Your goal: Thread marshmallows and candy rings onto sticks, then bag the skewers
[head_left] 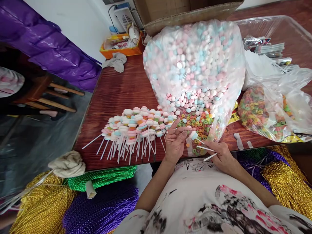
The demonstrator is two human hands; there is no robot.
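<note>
My left hand [175,141] is closed in a pinch, its fingertips at a small pastel candy [193,135] in pale blue and white. One white stick reaches from my right hand [220,154] to that candy; whether its tip is inside cannot be seen. More white sticks [210,157] poke out of the closed right fingers. Left of my hands lies a heap of finished-looking candy sticks [136,123], stacked with pastel pieces and coloured rings, their white stems toward me. Just beyond my fingers, loose ring-shaped pieces [198,125] lie at the mouth of the bag.
A big clear bag [195,61] of pastel candies fills the table's middle, before a cardboard box [190,14]. To the right are a bag of coloured rings [260,110] and a clear plastic tray [292,27]. Shiny cord bundles [102,208] hang below the wooden table [109,84].
</note>
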